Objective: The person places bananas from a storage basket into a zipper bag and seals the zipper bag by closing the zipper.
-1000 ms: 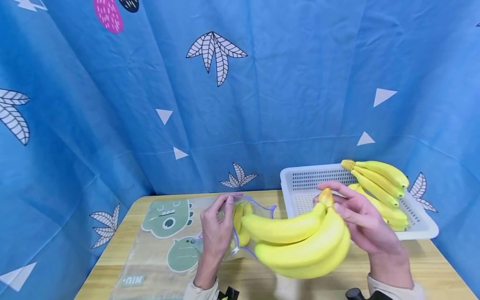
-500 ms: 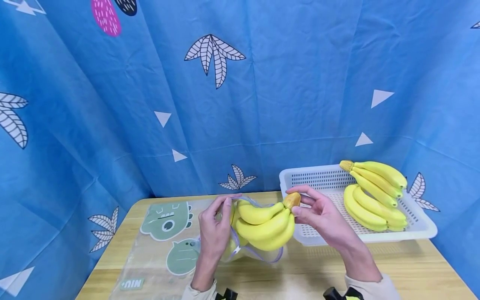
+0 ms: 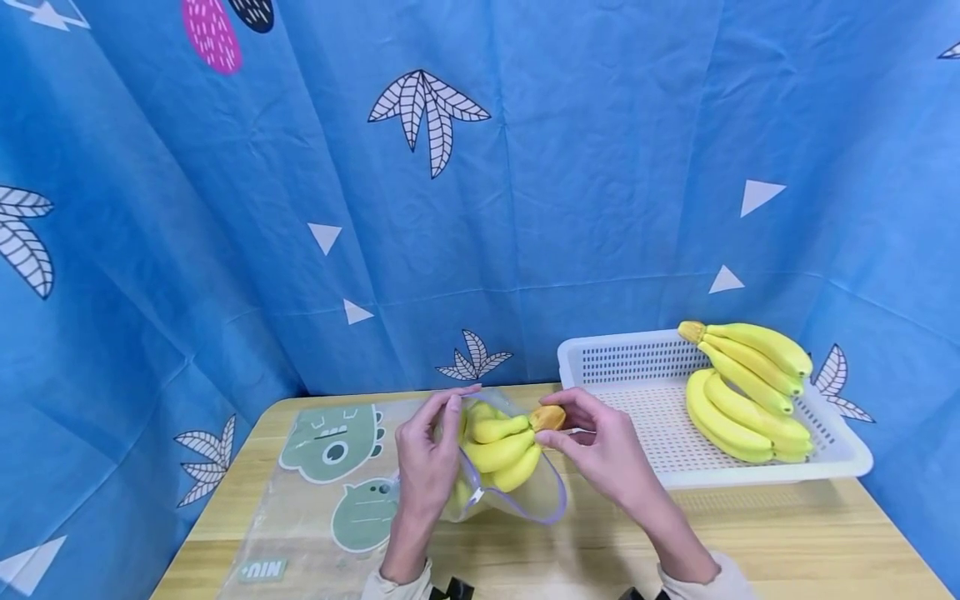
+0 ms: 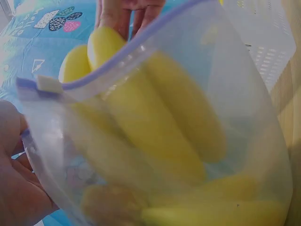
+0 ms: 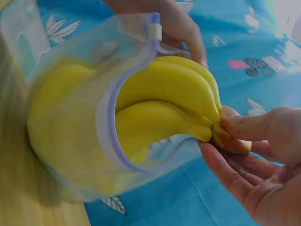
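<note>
My left hand point(image 3: 431, 454) pinches the purple-edged rim of a clear zip bag point(image 3: 543, 492), keeping its mouth open toward the right. A white slider point(image 5: 155, 32) sits on the rim. With my right hand point(image 3: 600, 446) I pinch the brown stem end of a yellow banana bunch point(image 3: 498, 452). Most of that bunch lies inside the bag, its stem still outside the mouth. In the left wrist view, more bananas point(image 4: 216, 214) show blurred through the plastic at the bag's bottom.
A white perforated basket point(image 3: 630, 400) stands at the right with two banana bunches point(image 3: 750, 417) in it. A flat clear bag with green dinosaur prints point(image 3: 337, 450) lies on the wooden table point(image 3: 750, 542) at left. A blue curtain point(image 3: 600, 208) hangs behind.
My right hand has moved left, and the banana bunch has slid from outside the bag's mouth to mostly inside it. My left hand stays at the rim.
</note>
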Available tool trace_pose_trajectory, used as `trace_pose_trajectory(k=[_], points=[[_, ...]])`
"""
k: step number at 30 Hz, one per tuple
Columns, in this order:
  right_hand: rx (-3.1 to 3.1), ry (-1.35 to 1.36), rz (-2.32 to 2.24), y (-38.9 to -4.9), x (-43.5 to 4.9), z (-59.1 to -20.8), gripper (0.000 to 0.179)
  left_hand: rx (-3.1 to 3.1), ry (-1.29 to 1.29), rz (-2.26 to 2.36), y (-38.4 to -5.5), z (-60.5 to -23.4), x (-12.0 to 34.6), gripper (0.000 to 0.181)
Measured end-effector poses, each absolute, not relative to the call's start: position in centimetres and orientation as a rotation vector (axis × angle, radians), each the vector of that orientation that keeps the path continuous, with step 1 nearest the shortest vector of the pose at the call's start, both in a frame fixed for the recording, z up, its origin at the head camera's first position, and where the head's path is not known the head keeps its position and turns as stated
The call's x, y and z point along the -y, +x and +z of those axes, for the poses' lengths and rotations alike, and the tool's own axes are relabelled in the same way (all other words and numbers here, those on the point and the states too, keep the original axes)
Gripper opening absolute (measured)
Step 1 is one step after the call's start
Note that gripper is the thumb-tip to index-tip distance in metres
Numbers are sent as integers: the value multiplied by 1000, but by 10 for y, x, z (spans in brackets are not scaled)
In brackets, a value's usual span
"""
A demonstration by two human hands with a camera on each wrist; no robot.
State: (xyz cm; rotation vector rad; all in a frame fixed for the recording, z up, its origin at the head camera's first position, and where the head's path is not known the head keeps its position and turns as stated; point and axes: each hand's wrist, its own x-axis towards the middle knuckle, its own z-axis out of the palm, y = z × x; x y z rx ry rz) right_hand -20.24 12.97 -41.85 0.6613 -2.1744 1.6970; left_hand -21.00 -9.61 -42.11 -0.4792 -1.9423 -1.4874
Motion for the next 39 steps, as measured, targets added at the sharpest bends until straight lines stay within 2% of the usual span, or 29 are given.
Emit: trace_pose_trajectory(k=[12,15,21,26,34,39], points=[[2174,744,1049,-193,-105,-424,37,1959,-459,-1453,-213,-425,95,22],[2189,817,1002,-190,-106,-421,35,1944,-462,-1466,-214,-427,94,22],[2191,958,998,-187,-116,-416,46,1930,-465,-1501,-215,-427,94,22],[2099,915,961,-188,-117,-416,40,1945,-465,-1478,-214,-426,92,22],[2054,873,813,-188,-101,-425,42,1930,-446,-1464,-213,-424,91,22],[2005,814,663,-194,-93,-435,38,1924,-391,-1431,-215,-427,90,21]])
